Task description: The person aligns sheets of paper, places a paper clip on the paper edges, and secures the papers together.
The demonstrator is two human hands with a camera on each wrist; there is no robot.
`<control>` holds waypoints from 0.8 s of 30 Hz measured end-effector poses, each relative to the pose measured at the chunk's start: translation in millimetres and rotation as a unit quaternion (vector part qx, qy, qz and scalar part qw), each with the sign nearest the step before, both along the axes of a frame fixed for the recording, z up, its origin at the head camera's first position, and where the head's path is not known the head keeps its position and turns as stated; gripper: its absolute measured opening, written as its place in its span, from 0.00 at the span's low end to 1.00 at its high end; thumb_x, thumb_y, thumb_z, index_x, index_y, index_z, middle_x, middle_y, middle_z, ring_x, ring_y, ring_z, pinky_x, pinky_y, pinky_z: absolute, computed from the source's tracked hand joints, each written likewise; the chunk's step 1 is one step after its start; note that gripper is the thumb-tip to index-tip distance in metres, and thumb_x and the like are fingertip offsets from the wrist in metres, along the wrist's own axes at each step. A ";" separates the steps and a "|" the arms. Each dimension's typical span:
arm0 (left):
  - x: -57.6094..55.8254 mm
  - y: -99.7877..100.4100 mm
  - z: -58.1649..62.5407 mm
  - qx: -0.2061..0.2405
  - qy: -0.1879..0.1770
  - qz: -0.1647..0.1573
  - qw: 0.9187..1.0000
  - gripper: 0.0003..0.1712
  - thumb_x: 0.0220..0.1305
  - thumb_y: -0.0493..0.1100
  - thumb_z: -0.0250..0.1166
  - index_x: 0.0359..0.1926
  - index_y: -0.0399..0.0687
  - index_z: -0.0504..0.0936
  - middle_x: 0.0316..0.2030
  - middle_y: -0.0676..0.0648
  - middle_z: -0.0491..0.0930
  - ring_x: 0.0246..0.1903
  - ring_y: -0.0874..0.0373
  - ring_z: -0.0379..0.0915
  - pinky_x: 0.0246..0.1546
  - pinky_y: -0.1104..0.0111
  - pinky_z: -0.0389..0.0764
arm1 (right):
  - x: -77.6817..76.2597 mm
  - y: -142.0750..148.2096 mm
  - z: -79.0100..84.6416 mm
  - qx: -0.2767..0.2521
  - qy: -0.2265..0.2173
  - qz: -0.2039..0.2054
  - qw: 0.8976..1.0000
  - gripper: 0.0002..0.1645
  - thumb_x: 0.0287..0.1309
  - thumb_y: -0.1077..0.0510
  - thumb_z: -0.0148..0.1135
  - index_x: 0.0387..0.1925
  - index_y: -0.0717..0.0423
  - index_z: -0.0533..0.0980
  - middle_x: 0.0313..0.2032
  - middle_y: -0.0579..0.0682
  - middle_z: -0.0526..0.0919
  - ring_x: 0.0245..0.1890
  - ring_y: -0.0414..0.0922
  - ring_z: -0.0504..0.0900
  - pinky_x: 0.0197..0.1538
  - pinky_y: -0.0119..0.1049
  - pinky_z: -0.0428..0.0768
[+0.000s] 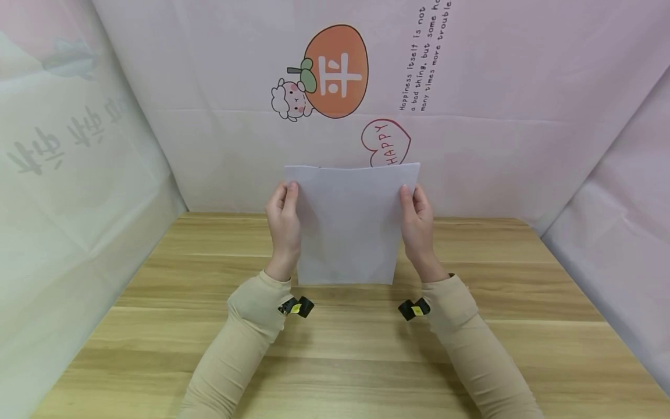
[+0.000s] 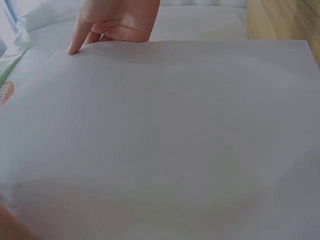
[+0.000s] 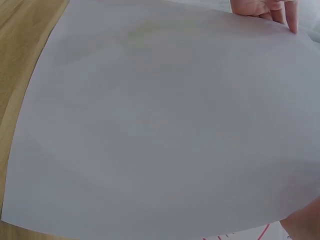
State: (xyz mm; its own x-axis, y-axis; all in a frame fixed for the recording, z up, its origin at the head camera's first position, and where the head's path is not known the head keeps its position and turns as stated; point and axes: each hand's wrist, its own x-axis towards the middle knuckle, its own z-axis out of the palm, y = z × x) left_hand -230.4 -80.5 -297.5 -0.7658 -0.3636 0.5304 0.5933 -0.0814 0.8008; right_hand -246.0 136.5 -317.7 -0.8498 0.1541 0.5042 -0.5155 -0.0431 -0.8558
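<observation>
Head view: what is at the centre of it?

A plain white sheet of paper [image 1: 348, 233], held up by both hands over the tabletop [image 1: 340, 355]. Its upper edge dips slightly between the corners.

How does each hand hold it?

The left hand [image 1: 284, 230] grips the left edge near the top corner, thumb on the near face, the other fingers curled behind. The right hand [image 1: 417, 230] pinches the right edge the same way, at about the same height.

Does the lower edge touch the wood?

I cannot tell from these angles.

And the wrist views?

The sheet fills most of both. In the left one, the right hand's fingers show at the paper's far edge; in the right one, the left hand's do.

What sits close around the hands?

Beige sleeves [image 1: 225, 355] cover both forearms, and a black device [image 1: 305, 306] with a yellow mark juts inward at each wrist.

And beyond?

The tabletop has a light wood grain. Behind it hangs a pale cloth backdrop [image 1: 220, 151] printed with an orange fruit [image 1: 335, 49], a small cartoon sheep [image 1: 282, 102], slanting English lettering [image 1: 421, 64] and a red heart [image 1: 386, 142] reading "HAPPY", whose bottom the paper covers.
</observation>
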 end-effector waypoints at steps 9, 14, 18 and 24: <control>-1.2 -0.9 1.2 0.001 -0.002 -0.006 1.000 0.17 0.72 0.43 0.51 0.26 0.38 0.69 0.21 0.52 0.59 0.27 0.60 0.56 0.32 0.72 0.57 | 2.0 0.6 5.0 -0.003 0.002 0.012 1.000 0.22 0.70 0.46 0.46 0.55 0.56 0.70 0.48 0.46 0.76 0.48 0.42 0.73 0.52 0.34 0.70; -0.9 -1.2 0.7 -0.007 -0.010 -0.004 1.000 0.17 0.71 0.43 0.52 0.24 0.43 0.66 0.21 0.52 0.56 0.26 0.61 0.54 0.32 0.72 0.55 | 3.0 0.3 6.4 0.008 -0.014 0.011 1.000 0.24 0.69 0.45 0.47 0.57 0.55 0.69 0.48 0.47 0.76 0.47 0.42 0.75 0.49 0.33 0.73; -1.0 -0.7 0.8 -0.011 -0.014 0.003 1.000 0.16 0.70 0.42 0.53 0.23 0.47 0.65 0.20 0.52 0.53 0.24 0.62 0.51 0.29 0.73 0.53 | 3.8 -1.3 8.2 0.018 -0.015 0.006 1.000 0.24 0.68 0.45 0.49 0.57 0.54 0.69 0.47 0.48 0.77 0.45 0.42 0.77 0.48 0.32 0.75; -1.4 0.2 7.5 -0.009 -0.024 0.011 1.000 0.18 0.70 0.41 0.54 0.22 0.47 0.62 0.19 0.52 0.53 0.22 0.61 0.50 0.27 0.72 0.53 | 7.0 -4.9 16.2 0.013 -0.005 -0.001 1.000 0.22 0.68 0.45 0.50 0.56 0.54 0.69 0.47 0.50 0.78 0.45 0.44 0.78 0.46 0.33 0.76</control>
